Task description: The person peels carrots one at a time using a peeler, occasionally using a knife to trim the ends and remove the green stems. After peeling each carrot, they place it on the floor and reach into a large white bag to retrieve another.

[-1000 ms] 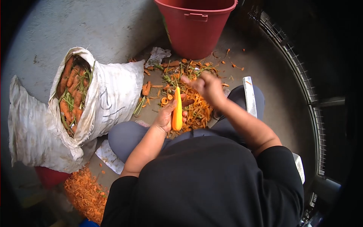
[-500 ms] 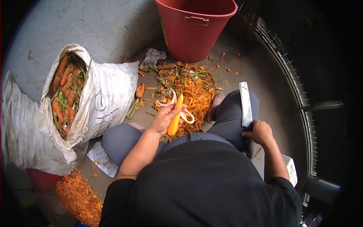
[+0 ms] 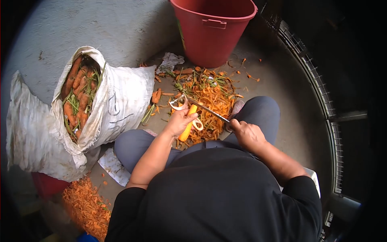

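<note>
We have the peeled carrot (image 3: 187, 131) in our left hand (image 3: 177, 122), the fingers curled closed around its middle, with both ends showing. The pale peeler (image 3: 186, 103) sits in the same grip, its loop showing beside the carrot. Our right hand (image 3: 248, 134) is closed on the knife (image 3: 209, 110), whose blade slants toward the carrot's upper end; whether they touch, we can't tell. The blade crosses above a pile of peelings (image 3: 211, 128) on the floor. Left of us leans a white sack (image 3: 129, 90) of carrots; ahead stands a red bin (image 3: 213, 38).
</note>
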Demonstrator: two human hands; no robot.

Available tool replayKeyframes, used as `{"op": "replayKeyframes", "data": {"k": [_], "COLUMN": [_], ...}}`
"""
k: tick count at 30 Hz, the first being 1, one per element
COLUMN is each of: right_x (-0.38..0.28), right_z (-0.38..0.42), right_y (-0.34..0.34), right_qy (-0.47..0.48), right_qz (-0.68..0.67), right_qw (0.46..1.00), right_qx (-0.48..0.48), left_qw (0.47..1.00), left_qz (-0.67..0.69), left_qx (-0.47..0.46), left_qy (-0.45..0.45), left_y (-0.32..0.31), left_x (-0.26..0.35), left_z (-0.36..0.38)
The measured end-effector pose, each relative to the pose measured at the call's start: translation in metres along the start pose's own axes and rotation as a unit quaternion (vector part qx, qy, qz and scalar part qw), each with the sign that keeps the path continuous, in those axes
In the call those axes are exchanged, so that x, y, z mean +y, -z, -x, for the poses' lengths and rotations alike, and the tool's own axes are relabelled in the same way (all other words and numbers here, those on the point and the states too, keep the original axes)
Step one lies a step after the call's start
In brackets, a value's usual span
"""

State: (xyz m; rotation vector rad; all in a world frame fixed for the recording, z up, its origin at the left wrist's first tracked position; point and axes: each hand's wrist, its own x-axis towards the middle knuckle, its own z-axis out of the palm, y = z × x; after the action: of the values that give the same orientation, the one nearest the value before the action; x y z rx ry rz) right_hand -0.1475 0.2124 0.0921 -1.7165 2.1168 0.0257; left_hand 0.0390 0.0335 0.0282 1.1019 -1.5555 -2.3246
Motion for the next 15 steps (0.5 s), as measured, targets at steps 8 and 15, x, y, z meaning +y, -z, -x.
{"op": "replayKeyframes", "data": {"k": [8,15], "right_x": [-0.016,-0.058], "right_z": [-0.03,-0.055], "right_y": [0.023,0.014], "right_qy": [0.02,0.131], "right_qz": [-0.302,-0.283], "right_qw": [0.948,0.934], "right_qx": [0.102,0.177], "left_qw": [0.959,0.895], "left_qz": [0.282,0.446], "left_qx": [-0.009,-0.022], "left_qy": [0.016,-0.003], "left_y": [0.019,0.009], "left_x": [0.011,0.02], "left_z": [-0.011,-0.021]}}
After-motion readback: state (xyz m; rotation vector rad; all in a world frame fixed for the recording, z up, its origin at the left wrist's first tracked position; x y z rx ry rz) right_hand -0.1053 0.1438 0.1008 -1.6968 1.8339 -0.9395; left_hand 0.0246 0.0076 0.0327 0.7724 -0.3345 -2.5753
